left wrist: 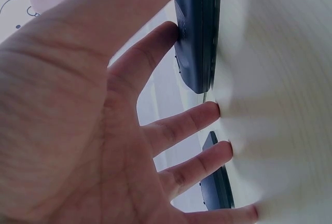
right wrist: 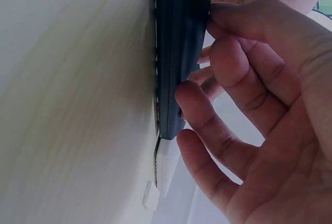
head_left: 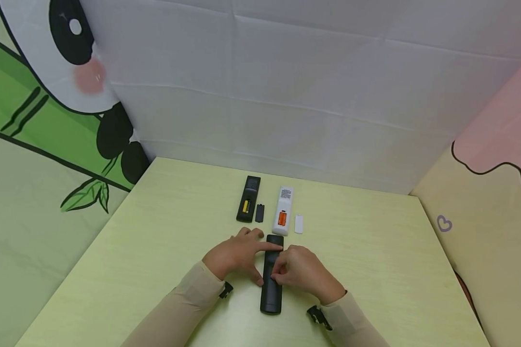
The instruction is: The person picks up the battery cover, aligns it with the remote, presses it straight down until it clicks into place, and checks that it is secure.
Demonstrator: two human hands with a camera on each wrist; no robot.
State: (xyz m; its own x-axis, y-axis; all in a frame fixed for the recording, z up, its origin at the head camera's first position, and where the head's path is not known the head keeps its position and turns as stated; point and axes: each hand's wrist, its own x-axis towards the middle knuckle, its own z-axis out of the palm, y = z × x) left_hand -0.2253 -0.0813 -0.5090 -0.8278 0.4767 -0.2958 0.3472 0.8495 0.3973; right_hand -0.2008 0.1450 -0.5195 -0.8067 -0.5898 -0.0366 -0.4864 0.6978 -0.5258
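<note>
A long black remote control (head_left: 271,296) lies near the table's front with its keys underneath. Across its far end my left hand (head_left: 239,255) lays a straight index finger, and the left thumb (head_left: 257,277) meets its left edge. The other left fingers (left wrist: 187,128) are spread beside it, tips at the tabletop. Over the middle of the remote's back, my right hand (head_left: 301,272) has its thumb and bent fingertips close together. In the right wrist view, the right thumb (right wrist: 233,19) touches the upper face. I cannot tell whether those fingertips pinch anything.
Farther back lie another black remote (head_left: 253,185) with a yellow battery (head_left: 246,206) in its open compartment, and a white remote (head_left: 284,202) showing orange in its compartment (head_left: 282,218). A small black cover (head_left: 259,213) and a white cover (head_left: 299,224) lie beside them. Printed cloth walls surround the pale table (head_left: 351,231).
</note>
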